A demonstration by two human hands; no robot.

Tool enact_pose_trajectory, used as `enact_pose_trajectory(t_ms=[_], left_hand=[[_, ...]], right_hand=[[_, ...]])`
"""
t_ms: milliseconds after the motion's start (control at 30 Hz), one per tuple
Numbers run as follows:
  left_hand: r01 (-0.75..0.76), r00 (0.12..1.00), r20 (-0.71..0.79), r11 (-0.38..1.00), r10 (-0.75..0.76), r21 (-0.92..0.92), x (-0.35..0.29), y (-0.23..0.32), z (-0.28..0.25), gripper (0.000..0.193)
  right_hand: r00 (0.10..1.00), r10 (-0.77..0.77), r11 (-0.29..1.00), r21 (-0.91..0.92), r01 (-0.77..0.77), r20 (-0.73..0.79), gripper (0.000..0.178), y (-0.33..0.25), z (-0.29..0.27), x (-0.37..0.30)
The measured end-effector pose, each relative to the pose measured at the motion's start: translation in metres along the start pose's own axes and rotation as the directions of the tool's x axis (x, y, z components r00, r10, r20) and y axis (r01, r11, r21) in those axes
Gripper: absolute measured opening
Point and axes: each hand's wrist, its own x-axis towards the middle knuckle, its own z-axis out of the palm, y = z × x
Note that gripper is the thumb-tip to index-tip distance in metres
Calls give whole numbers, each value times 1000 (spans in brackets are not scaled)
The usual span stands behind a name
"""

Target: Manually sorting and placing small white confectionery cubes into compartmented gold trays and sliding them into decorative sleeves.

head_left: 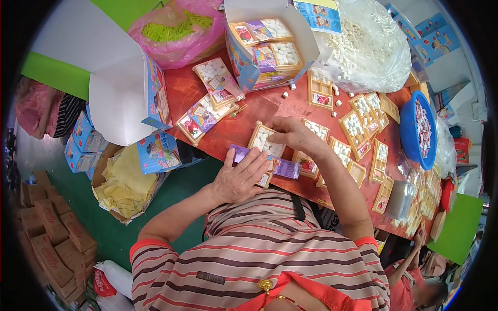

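Note:
A small tan compartment tray (258, 139) filled with white marshmallow-like pieces lies at the table's near edge. Across its near part runs a purple printed strip (287, 168). My left hand (239, 175) lies over the strip, fingers stretched out and pressed down on it. My right hand (294, 136) is closed at the tray's far right part: the thumb lies on the white pieces and the bent fingers reach the far edge. Its palm side is hidden. Just right of it sit more filled trays, one of them a tray (315, 129) partly behind my wrist.
Finished-looking trays with strips (205, 118) lie left. Behind stand an open carton (244, 65) of trays, a pink bag (150, 44) of green strands and a clear bag (358, 57) of white pieces. A blue basin (417, 129) stands right; another person's hands (418, 239) show lower right.

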Motion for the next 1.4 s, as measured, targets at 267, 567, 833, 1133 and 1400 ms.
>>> enact_pose_trajectory(t_ms=[267, 567, 833, 1133, 1400], left_hand=[[371, 896, -138, 882, -422, -290, 21, 9, -3, 56], [419, 659, 382, -106, -648, -902, 36, 10, -33, 55], [110, 643, 388, -421, -661, -900, 36, 10, -29, 56], [-95, 593, 272, -401, -758, -911, 33, -3, -40, 55], [-57, 740, 352, -575, -573, -816, 17, 2, -32, 38]], right_hand=[[993, -74, 952, 290, 97, -90, 26, 10, 5, -13], [986, -142, 938, 306, 161, -84, 25, -3, 12, -21], [930, -254, 935, 178, 306, -265, 25, -15, 26, -32], [950, -113, 966, 190, 173, -292, 16, 14, 35, -83], [983, -167, 917, 357, 181, -69, 27, 14, 64, -69]])
